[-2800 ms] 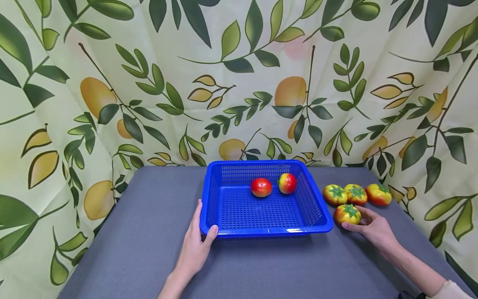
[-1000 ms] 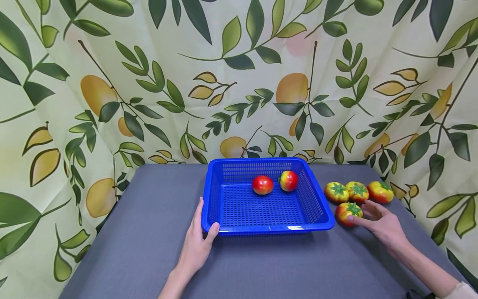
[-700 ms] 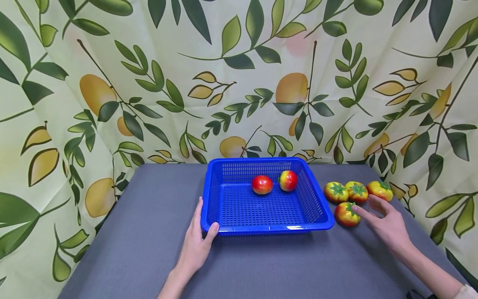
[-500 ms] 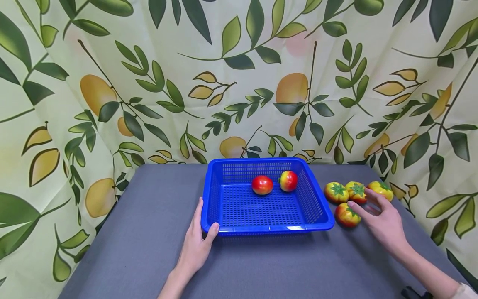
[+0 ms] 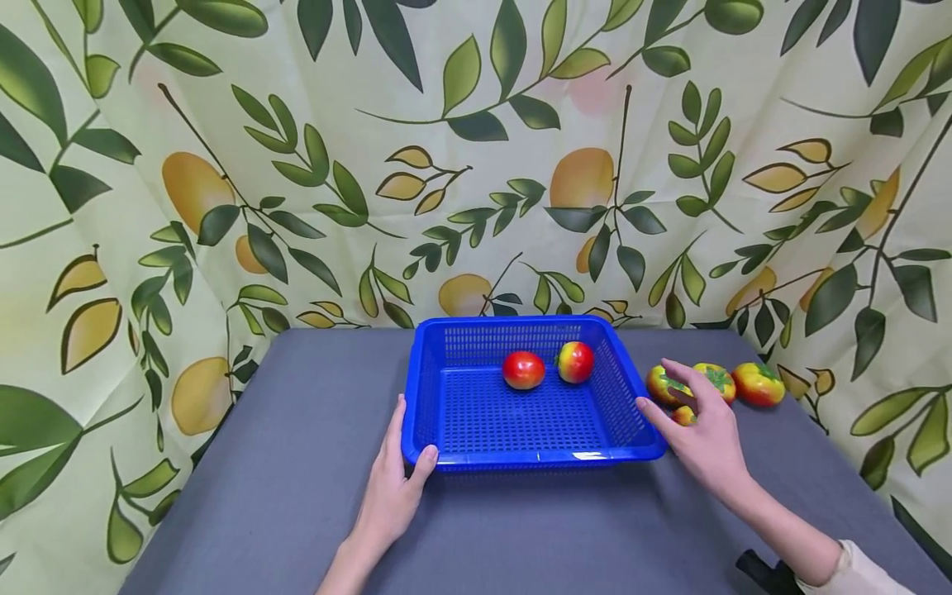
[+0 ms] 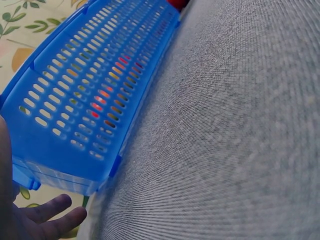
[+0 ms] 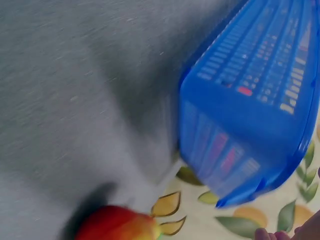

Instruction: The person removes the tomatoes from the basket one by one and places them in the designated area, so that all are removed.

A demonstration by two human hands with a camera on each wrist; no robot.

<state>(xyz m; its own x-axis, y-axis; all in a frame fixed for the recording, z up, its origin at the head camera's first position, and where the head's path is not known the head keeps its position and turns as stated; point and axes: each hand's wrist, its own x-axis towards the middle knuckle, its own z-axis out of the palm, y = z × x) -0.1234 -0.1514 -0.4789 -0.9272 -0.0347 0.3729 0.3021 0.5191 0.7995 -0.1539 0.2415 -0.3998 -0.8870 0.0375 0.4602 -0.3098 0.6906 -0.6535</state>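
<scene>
A blue plastic basket [image 5: 535, 459] stands mid-table, with a red tomato [image 5: 524, 370] and a red-yellow tomato [image 5: 576, 363] inside. My left hand [image 5: 389, 487] grips its front left corner, thumb at the front rim and fingers along the outer side. Beside the right rim my right hand [image 5: 706, 438] is raised, fingers spread and holding nothing. Its thumb tip appears close to the rim; contact I cannot tell. Behind that hand lie several yellow-red tomatoes with green tops, the rightmost tomato [image 5: 757, 384] fully visible and the nearest tomato [image 5: 683, 416] mostly hidden.
The grey table [image 5: 297, 463] stretches to the left and front of the basket. A leaf-and-fruit patterned cloth [image 5: 335, 248] hangs behind and at both sides. Near the right forearm lies a black object [image 5: 762, 570], partly hidden.
My right hand has let go of the nearest tomato, lifted and moved left to the basket's right rim. The left hand and basket have stayed in place.
</scene>
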